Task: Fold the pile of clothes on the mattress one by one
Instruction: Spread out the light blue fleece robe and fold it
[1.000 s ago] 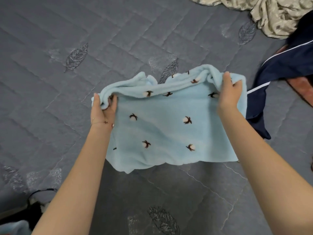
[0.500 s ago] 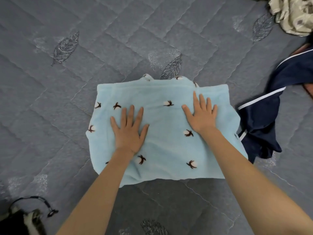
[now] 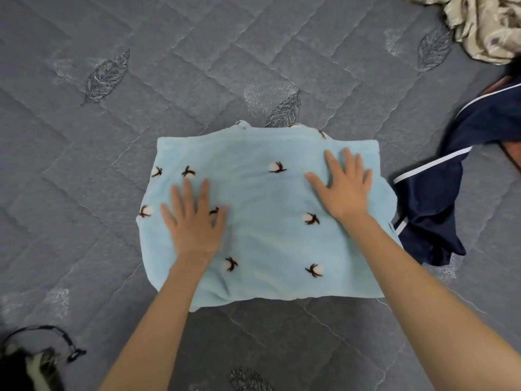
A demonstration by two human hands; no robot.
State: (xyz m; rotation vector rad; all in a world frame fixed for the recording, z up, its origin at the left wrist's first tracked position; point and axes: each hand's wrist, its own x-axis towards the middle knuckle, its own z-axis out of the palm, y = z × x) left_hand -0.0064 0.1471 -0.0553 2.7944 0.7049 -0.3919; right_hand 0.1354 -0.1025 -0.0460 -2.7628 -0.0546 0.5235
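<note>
So, count-wise: one light blue fleece piece (image 3: 267,230) lies flat in the middle of the grey quilted mattress (image 3: 84,170), with both hands on top of it. The left hand (image 3: 194,221) is spread wide, palm down, pressing the left half. The right hand (image 3: 344,190) is just as flat, fingers straight, on the upper right part. Neither one is holding anything.

I count eight little cotton-boll motifs on the top face, one half hidden under the left hand, and a few more peek out along the far edge.

There are two other clothes: a navy garment with white piping (image 3: 428,198), right up against the blue piece's right edge, and a beige patterned cloth (image 3: 485,26), well apart in the far right corner. A black cord (image 3: 42,331) loops at near left.

There's plenty of bare mattress to the left, beyond the far edge and in front of the near hem.
</note>
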